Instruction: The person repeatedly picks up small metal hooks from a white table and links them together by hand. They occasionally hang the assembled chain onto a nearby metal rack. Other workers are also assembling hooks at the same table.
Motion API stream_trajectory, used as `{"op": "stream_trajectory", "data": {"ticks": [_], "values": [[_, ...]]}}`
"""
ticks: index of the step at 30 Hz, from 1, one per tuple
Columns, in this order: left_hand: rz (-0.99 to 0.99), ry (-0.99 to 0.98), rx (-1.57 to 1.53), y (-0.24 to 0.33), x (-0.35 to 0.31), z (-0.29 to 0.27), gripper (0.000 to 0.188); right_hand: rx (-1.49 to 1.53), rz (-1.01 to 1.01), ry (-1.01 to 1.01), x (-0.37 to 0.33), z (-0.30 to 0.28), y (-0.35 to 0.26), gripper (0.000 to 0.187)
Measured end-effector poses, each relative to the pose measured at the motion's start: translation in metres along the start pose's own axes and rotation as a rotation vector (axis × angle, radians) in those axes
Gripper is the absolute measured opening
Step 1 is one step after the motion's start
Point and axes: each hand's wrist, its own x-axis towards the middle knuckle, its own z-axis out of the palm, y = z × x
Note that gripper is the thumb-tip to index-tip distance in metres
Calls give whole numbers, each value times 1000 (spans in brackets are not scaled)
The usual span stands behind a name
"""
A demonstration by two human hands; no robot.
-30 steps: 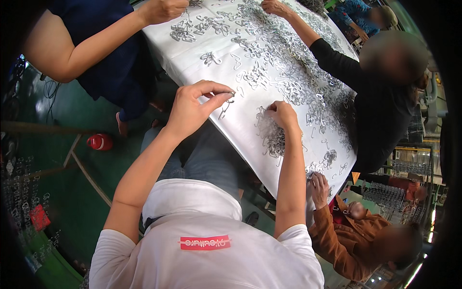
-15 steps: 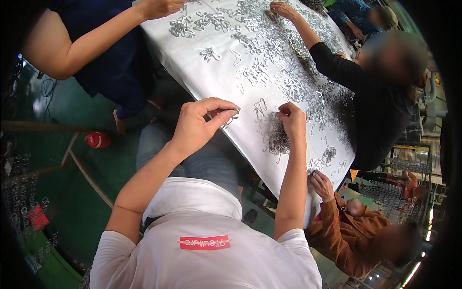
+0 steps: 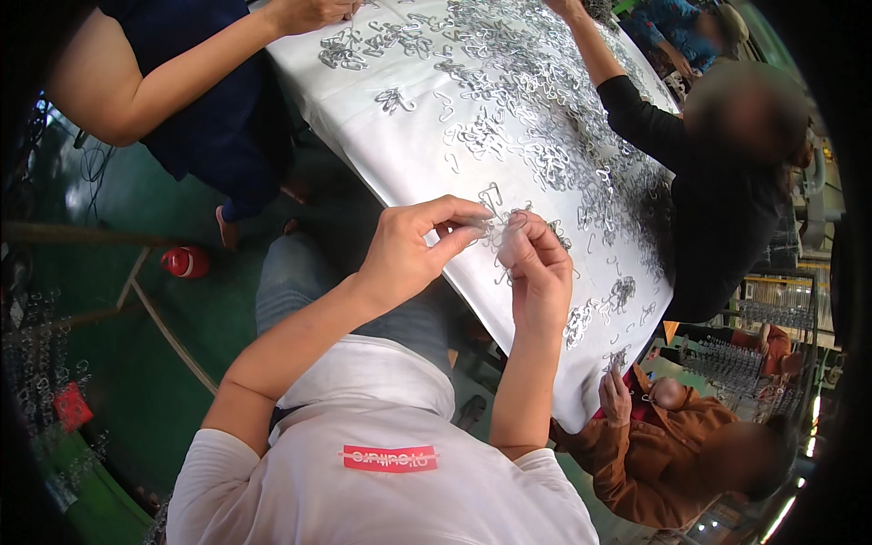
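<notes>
Over the near part of the white-covered table, my left hand pinches small bent metal wire hooks between thumb and fingertips. My right hand is close beside it, fingers curled and thumb pressed in; its fingertips are slightly blurred and meet the hooks at the left fingertips. Whether it grips a hook of its own is too small to make out. Behind and partly under my right hand is a small pile of the same hooks, much of it hidden by the hand.
Many more hooks lie scattered across the table. A co-worker in dark blue stands at the left, one in black at the right, one in a brown jacket at the near right. A red container is on the green floor.
My right hand has moved left from the pile, and my left hand slightly right, so their fingertips now meet. The co-worker in black has reached farther up the table.
</notes>
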Motion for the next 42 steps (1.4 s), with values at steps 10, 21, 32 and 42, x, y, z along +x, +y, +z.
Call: {"op": "stream_trajectory", "data": {"ticks": [10, 21, 32, 42], "values": [[158, 5, 107, -5, 0, 13, 26, -68, -218, 114, -2, 9, 2, 6], [389, -324, 894, -150, 129, 51, 44, -229, -306, 178, -32, 1, -15, 11], [329, -435, 1289, -164, 114, -8, 65, -242, -280, 107, -44, -5, -3, 13], [510, -719, 799, -143, 57, 79, 67, -314, -302, -25, -47, 10, 3, 12]]}}
